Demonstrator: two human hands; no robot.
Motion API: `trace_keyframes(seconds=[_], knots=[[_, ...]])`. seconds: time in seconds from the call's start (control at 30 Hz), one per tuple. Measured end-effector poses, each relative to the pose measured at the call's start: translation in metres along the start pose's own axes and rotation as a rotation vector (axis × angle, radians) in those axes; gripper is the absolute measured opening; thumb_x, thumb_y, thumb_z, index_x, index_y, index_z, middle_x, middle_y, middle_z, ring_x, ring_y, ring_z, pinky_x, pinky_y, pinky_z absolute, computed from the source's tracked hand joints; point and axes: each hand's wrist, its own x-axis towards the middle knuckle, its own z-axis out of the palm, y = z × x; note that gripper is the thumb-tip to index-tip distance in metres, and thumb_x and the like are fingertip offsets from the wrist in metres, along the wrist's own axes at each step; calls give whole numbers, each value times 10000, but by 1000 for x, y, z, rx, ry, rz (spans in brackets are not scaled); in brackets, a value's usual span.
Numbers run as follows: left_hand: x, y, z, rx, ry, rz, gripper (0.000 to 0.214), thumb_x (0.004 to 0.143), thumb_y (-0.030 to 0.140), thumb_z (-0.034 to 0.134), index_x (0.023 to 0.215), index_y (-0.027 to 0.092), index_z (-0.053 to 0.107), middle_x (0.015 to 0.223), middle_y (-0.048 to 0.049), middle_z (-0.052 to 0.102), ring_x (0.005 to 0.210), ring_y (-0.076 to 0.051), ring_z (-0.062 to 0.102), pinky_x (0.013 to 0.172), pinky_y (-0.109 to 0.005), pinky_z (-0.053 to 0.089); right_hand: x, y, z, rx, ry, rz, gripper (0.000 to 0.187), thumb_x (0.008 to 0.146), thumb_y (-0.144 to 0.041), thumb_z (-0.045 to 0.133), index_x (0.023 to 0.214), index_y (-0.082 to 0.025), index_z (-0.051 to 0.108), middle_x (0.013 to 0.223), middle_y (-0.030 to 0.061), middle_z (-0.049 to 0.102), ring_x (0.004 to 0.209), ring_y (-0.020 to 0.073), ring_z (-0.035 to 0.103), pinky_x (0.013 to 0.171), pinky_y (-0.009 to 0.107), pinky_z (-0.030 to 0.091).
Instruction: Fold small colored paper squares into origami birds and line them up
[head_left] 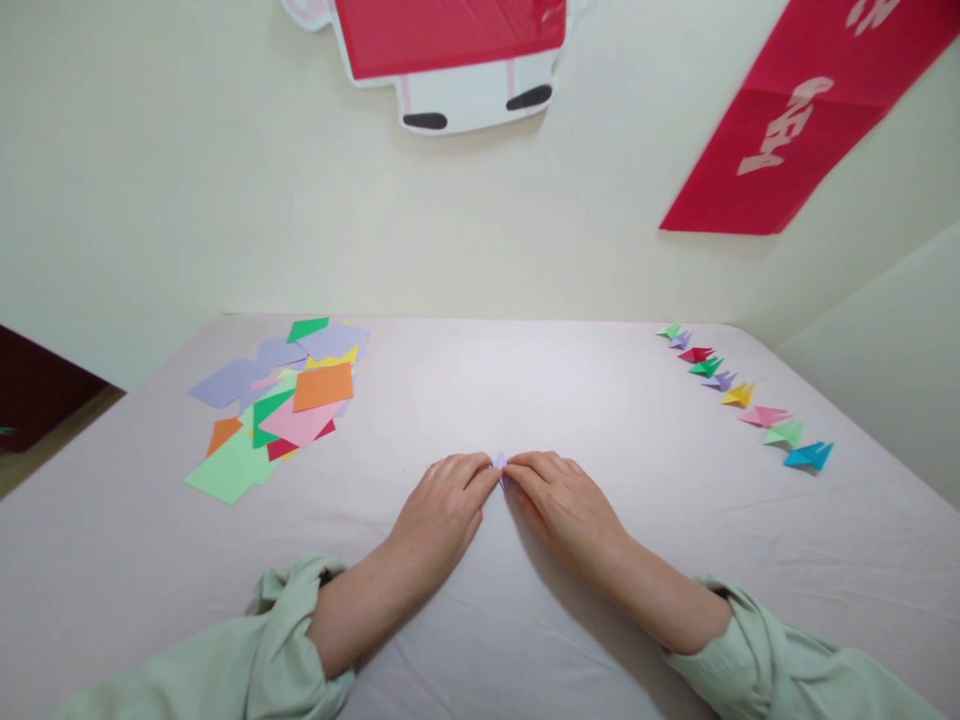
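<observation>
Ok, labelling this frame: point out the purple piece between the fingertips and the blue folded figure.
purple piece [499,461], head view, visible tip.
blue folded figure [808,456], head view, its middle.

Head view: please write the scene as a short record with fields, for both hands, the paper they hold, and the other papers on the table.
Left hand: rests on the table, fingertips closed on the lilac paper piece
Right hand: fingertips on the same piece, from the opposite side
Loose sheets: overlapping pile of many colours, far left of the hands
Folded figures: nine in a slanted row, far right
Wall: red banner, upper right
</observation>
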Motion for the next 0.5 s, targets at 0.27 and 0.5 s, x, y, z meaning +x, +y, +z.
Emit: trace_keyframes(seconds=[0.27, 0.5], knots=[[-1, -2, 3, 81, -10, 35, 410, 905, 74, 458, 1298, 168, 527, 1293, -91, 596, 1163, -236, 536, 995, -418, 463, 0, 0, -2, 13, -4, 4, 276, 907, -102, 541, 1165, -169, 614, 1118, 98, 669, 1000, 230, 607, 824, 389, 504], [2, 1, 0, 118, -44, 28, 417, 898, 69, 466, 1298, 172, 528, 1271, -79, 620, 1138, -228, 552, 984, -406, 451, -2, 0, 4, -16, 31, 3, 280, 908, -114, 562, 1181, -146, 616, 1148, 111, 667, 1019, 243, 609, 851, 402, 511]])
